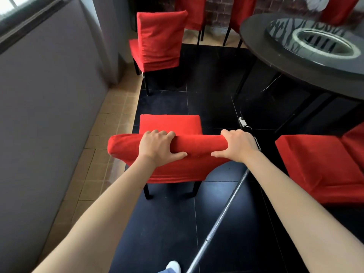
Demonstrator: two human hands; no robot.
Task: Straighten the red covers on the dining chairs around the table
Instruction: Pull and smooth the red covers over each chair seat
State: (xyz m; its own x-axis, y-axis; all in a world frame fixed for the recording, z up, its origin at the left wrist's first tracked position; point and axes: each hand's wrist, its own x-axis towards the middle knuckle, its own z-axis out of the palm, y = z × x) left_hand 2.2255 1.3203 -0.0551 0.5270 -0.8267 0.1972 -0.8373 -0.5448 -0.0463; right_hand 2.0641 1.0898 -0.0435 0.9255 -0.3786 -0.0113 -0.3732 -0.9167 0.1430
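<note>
A dining chair with a red cover stands right below me, seen from behind and above. My left hand grips the top of its backrest left of centre, fingers curled over the far side, thumb on the near side. My right hand grips the same top edge at its right end in the same way. The chair's red seat shows beyond the backrest. Another red-covered chair stands farther off, its back toward me. A third red-covered chair is at the right.
A round dark table with a glass turntable fills the upper right. More red chairs stand at the far wall. A grey wall runs along the left. A metal pole slants across the dark floor, and a white plug lies near the table.
</note>
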